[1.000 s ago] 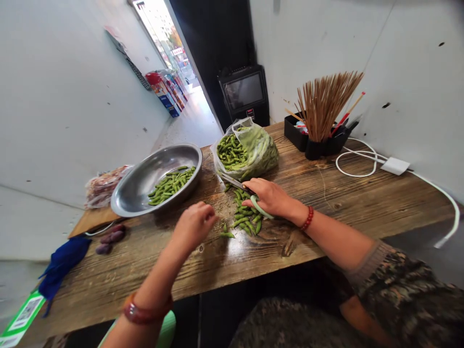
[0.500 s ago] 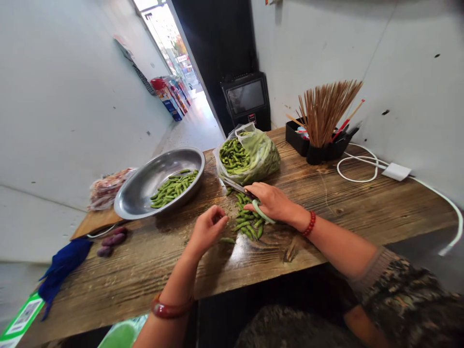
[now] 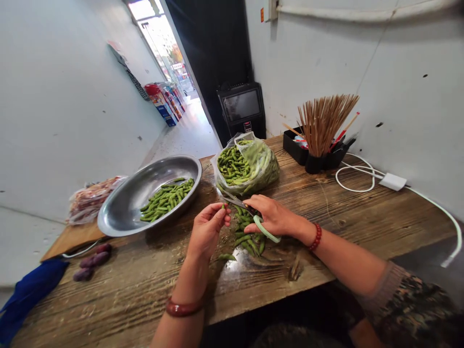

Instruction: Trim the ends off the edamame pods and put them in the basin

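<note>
My left hand (image 3: 208, 229) pinches a green bean pod (image 3: 222, 207) by its tip, just above the wooden table (image 3: 344, 203). My right hand (image 3: 270, 215) grips scissors (image 3: 241, 205) with a pale green handle; their blades point left toward the pod. Under and between both hands lies a small heap of loose pods (image 3: 248, 237). A clear plastic bag (image 3: 246, 164) full of pods stands just behind the hands. A steel bowl (image 3: 123, 203) at the left holds several pods.
A black holder with wooden skewers (image 3: 322, 128) stands at the back right, beside a white cable and adapter (image 3: 391, 181). At the left lie a wooden board (image 3: 68, 237), a wrapped packet (image 3: 89, 200), purple pieces (image 3: 90, 256) and a blue cloth (image 3: 25, 295).
My left hand has picked a pod up from the table and raised it to the scissor blades. The right hand has stayed over the heap. The camera has tilted up slightly.
</note>
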A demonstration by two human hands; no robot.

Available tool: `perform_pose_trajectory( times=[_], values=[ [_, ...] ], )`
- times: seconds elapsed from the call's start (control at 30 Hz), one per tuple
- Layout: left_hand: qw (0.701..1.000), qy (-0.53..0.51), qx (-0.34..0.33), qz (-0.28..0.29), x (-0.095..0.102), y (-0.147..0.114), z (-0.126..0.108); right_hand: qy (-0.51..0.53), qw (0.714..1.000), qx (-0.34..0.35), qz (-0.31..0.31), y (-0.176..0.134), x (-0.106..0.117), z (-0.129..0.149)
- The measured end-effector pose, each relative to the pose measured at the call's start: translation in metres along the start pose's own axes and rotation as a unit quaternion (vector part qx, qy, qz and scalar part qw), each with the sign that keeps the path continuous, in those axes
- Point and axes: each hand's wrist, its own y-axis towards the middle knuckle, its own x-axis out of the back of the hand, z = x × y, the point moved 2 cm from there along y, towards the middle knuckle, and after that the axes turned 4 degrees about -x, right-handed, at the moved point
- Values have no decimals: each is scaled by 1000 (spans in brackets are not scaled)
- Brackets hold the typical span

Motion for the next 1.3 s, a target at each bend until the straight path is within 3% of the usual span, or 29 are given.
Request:
perform_pose_trajectory(
  times=[0.27, 0.43, 0.63, 0.9, 1.3],
  values=[
    [1000, 8, 5, -1, 2, -7, 2, -12, 999, -7, 46, -2, -2, 1],
    [999, 44, -3, 14, 0, -8, 0, -12, 998, 23, 63, -1, -4, 1],
    [996, 73, -6, 41, -1, -7, 3, -20, 998, 27, 54, -2, -6, 3],
    [995, 90, -2, 38, 0, -7, 6, -31, 998, 21, 46, -3, -8, 3],
    [991, 118, -5, 57, 7, -4, 1, -55, 996, 23, 74, -2, -8, 1]
  ],
)
